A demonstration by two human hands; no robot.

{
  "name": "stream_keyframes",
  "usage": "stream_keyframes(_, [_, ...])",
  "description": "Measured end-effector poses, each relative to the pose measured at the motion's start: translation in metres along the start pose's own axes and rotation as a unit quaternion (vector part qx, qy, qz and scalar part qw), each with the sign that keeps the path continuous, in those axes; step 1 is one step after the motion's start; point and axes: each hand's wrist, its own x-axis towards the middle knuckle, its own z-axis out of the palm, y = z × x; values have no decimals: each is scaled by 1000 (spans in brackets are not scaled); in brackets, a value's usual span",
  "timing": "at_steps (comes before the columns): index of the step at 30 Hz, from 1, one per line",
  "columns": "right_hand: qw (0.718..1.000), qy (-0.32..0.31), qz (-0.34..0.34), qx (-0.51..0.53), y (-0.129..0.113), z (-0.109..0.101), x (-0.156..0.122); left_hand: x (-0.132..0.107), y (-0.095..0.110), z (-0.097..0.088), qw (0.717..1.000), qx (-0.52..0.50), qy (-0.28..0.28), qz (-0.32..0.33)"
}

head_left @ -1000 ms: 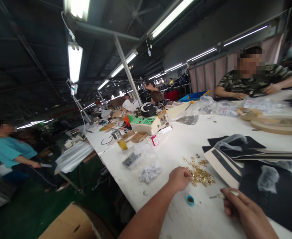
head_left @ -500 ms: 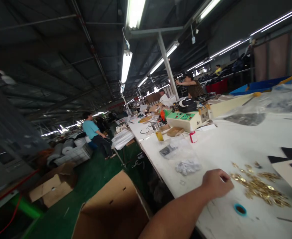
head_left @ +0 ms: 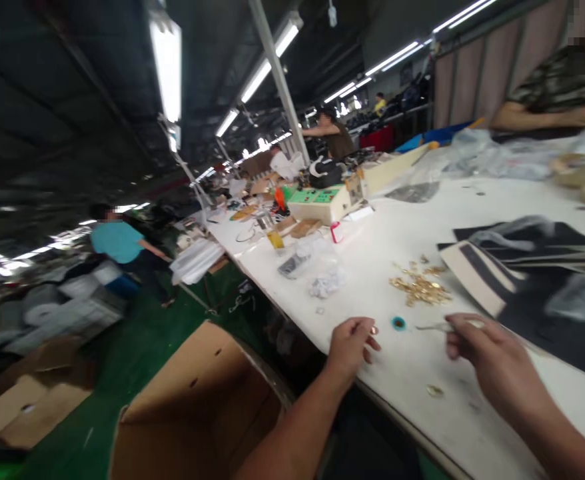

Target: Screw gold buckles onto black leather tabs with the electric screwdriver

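My left hand (head_left: 350,343) is over the near table edge, thumb and fingers pinched on a small shiny metal piece (head_left: 374,330). To the right, my right hand (head_left: 487,350) is closed around a thin pointed metal tool (head_left: 430,327) whose tip points left; its exact kind is blurred. Between and beyond the hands lies a small teal ring (head_left: 398,319) with a dark middle. Past it spreads a pile of gold-coloured metal fittings (head_left: 422,290). One loose gold fitting (head_left: 434,391) rests nearer me.
A cardboard box (head_left: 172,393) stands open below the table's left edge. Black and cream flat pieces (head_left: 562,320) lie at right. Plastic bags (head_left: 317,263) and a green-panelled machine (head_left: 317,203) are farther back. A person (head_left: 562,100) sits across the table; another (head_left: 117,240) stands left.
My view has swung right. My right hand with the pointed tool has come into view. My left hand has drawn back from beside the gold fittings and now shows a small metal piece.
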Motion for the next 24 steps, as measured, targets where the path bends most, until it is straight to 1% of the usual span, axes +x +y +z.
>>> stream_keyframes(1, [1000, -16, -7, 8, -2, 2, -2, -4, -2, 2, 1000, -7, -10, -7])
stream_keyframes(5, [999, -39, -24, -10, -9, 12, -5, -13, -8, 14, 999, -20, -42, -19])
stream_keyframes(8, [998, -48, -38, -29, -13, 13, -9, -15, -12, 25, 999, -26, -41, -3])
stream_keyframes(11, [995, -51, -49, -74, -18, 14, -12, -14, -17, 32, 999, -36, -28, 11])
stream_keyframes(16, [986, -66, -45, -144, -21, 19, -12, -14, -22, 36, 998, -52, -17, 8])
stream_keyframes(20, [984, -64, -42, -161, -19, 20, -12, -16, -23, 37, 998, -55, -22, 5])
stream_keyframes(24, [983, -65, -36, -165, -16, 20, -12, -18, -24, 38, 999, -51, -8, 5])
